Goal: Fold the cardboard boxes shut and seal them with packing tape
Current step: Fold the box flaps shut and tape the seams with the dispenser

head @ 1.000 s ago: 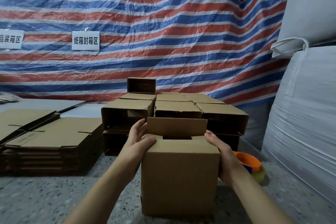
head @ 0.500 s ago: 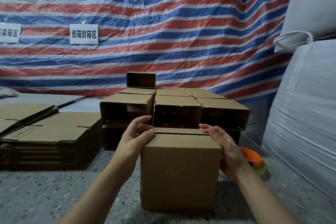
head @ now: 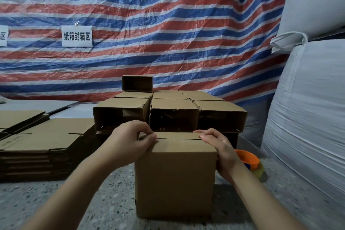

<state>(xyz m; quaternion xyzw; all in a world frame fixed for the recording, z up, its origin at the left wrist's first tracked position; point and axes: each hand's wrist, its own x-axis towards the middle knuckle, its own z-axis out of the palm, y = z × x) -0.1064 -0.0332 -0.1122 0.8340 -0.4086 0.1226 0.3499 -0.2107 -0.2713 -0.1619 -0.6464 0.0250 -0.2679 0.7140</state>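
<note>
Now the box (head: 175,179) stands upright on the speckled floor (head: 104,201), near the person and in the middle of the view, with its top flaps folded down so that a dark seam runs left to right across the top. The left hand (head: 130,142) rests on the top left corner, fingers curled together, thumb and fingertips pressing the flaps near the seam's left end. The right hand (head: 220,147) cups the top right corner, fingers close together and bent over the far flap, palm against the right wall.

To do this step well, I judge both hands should press evenly so the two flap edges meet level along the seam, with no gap or overlap, before tape goes on.

Room is tight on the far side: the stack of open boxes (head: 173,114) stands just beyond the box, so nothing should be pushed that way. A pile of flat cardboard (head: 43,142) lies to the left, well apart. An orange tape roll (head: 248,158) sits just right of the right wrist, and big white sacks (head: 308,117) wall off the right. The near floor is the freest way to move.
</note>
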